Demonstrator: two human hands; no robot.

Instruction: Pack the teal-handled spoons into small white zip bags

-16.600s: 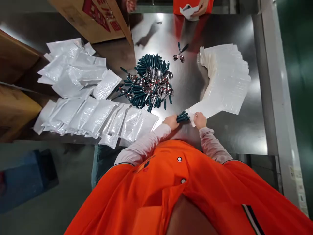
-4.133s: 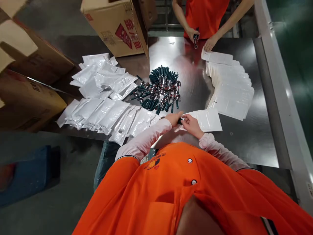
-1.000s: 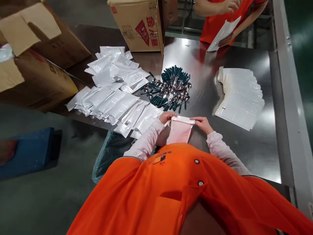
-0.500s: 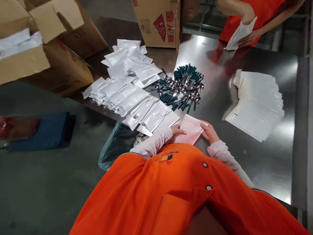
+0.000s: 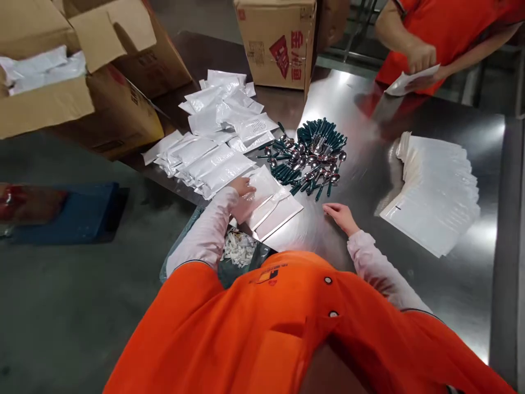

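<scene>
My left hand point(image 5: 243, 186) is closed on the upper edge of a white mailer bag point(image 5: 256, 191) at the near end of a row of filled bags point(image 5: 211, 164). The hand hides part of that bag. Just above the tabletop, my right hand point(image 5: 341, 217) holds nothing, its fingers stretched toward the loose spoons. Those spoons point(image 5: 314, 156), with dark green handles and shiny bowls, lie heaped in the middle. To the right, a fanned stack of flat white mailer bags point(image 5: 435, 191) rests on the metal table point(image 5: 361, 158).
More white packets point(image 5: 229, 106) are piled behind the row. Cardboard boxes point(image 5: 274, 49) stand at the back, and an open carton point(image 5: 45, 104) at left holds white packets. Below the table edge is a bin point(image 5: 240, 249) with paper scraps. Across the table a co-worker's hands point(image 5: 422, 60) handle a white bag.
My left hand has moved left with the bag, from in front of me onto the row. My right hand has let go of it and sits slightly higher. The view has shifted slightly.
</scene>
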